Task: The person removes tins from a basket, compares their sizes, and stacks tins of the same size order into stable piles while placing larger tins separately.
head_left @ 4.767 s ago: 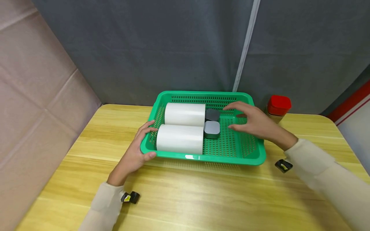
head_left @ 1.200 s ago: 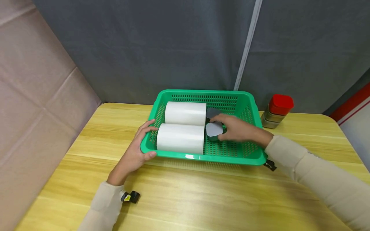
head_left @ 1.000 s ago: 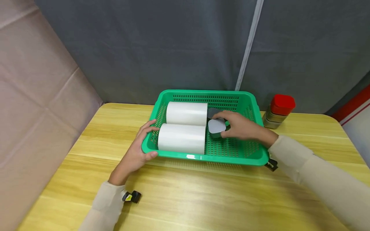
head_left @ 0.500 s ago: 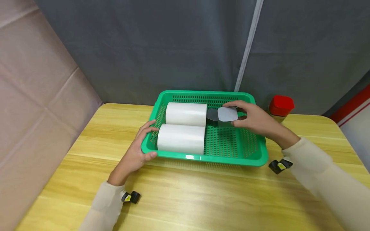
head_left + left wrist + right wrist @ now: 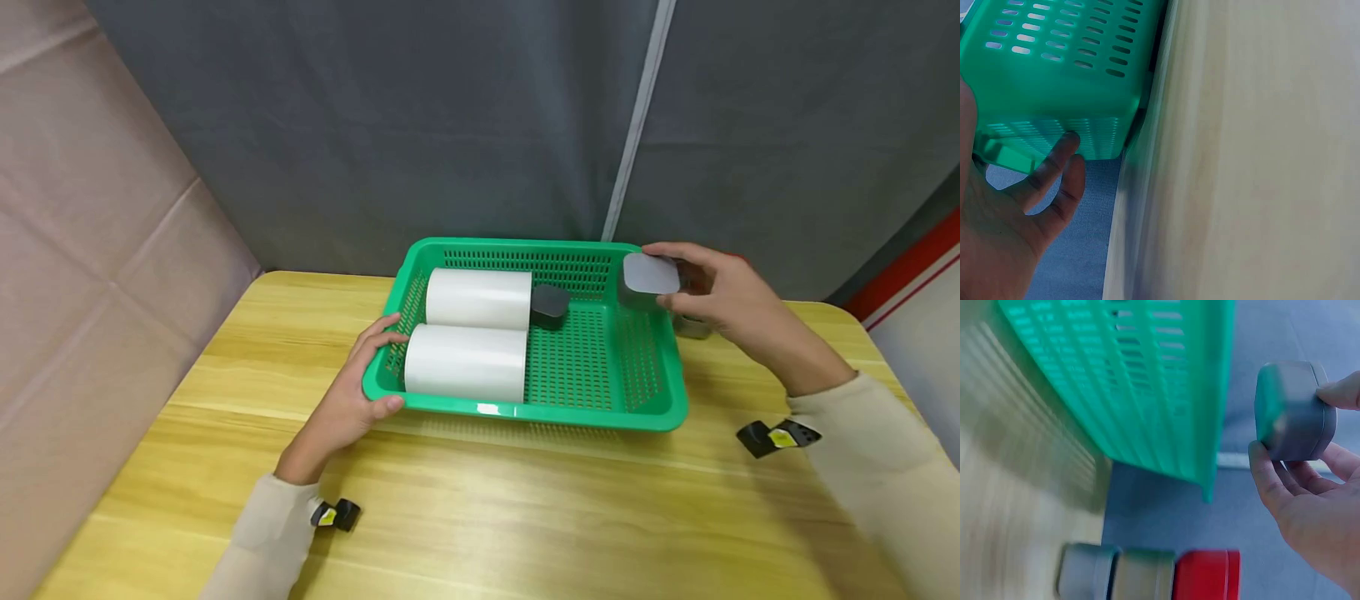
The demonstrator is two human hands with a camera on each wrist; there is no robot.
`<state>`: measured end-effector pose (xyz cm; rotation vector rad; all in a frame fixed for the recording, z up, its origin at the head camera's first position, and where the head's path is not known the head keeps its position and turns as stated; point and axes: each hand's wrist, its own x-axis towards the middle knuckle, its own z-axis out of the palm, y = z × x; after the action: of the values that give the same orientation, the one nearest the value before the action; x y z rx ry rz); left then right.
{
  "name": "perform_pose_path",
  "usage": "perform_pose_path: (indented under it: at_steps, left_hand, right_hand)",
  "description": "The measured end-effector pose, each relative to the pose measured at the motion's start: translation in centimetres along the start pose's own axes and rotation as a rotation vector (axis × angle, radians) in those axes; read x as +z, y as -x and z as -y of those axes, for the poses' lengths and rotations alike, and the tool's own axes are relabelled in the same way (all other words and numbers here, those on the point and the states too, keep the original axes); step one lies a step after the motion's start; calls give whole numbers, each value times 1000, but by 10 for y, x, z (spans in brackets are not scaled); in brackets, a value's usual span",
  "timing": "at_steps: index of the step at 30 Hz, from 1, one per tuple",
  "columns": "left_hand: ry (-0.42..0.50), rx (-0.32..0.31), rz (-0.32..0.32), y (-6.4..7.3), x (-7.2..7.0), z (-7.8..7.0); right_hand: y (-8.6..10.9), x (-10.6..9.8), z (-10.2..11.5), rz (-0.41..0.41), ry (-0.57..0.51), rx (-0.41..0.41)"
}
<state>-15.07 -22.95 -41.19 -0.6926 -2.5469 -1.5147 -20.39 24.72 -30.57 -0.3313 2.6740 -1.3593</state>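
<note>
My right hand (image 5: 738,304) pinches a small rounded-square container (image 5: 651,273) with a pale grey top, raised over the right end of a green plastic basket (image 5: 585,414). In the right wrist view, thumb and fingers hold this lidded container (image 5: 1294,412) at opposite sides, above the basket's rim. My left hand (image 5: 345,404) grips the basket's left front corner, fingers over the rim and thumb at the front. Inside lie two white rolls (image 5: 465,362) side by side, with a dark grey container (image 5: 551,306) against the far roll's right end.
Beyond the basket's right end stands a stack of small containers, mostly behind my right hand in the head view. The right wrist view shows its red container (image 5: 1207,575), gold one (image 5: 1142,575) and grey one (image 5: 1087,572). A grey curtain (image 5: 412,142) hangs behind the wooden table (image 5: 465,500).
My right hand, earlier hovering empty over the basket, has taken hold of the pale-topped container, lifted it and carried it right to the basket's far right corner. The left hand stays put.
</note>
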Motion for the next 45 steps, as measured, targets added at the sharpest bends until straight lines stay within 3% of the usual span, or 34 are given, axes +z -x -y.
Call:
perform_pose_path:
  at_steps: [10, 20, 34, 45]
  left_hand:
    - [-5, 3, 1, 0, 1, 2]
    - [16, 3, -1, 1, -1, 2]
    - [18, 8, -1, 0, 0, 2]
    - [18, 9, -3, 0, 0, 2]
  right_hand:
    - [13, -36, -15, -129, 0, 9]
    - [13, -56, -33, -183, -5, 63]
    - [3, -68, -55, -213, 87, 133]
    - [0, -71, -60, -183, 135, 145]
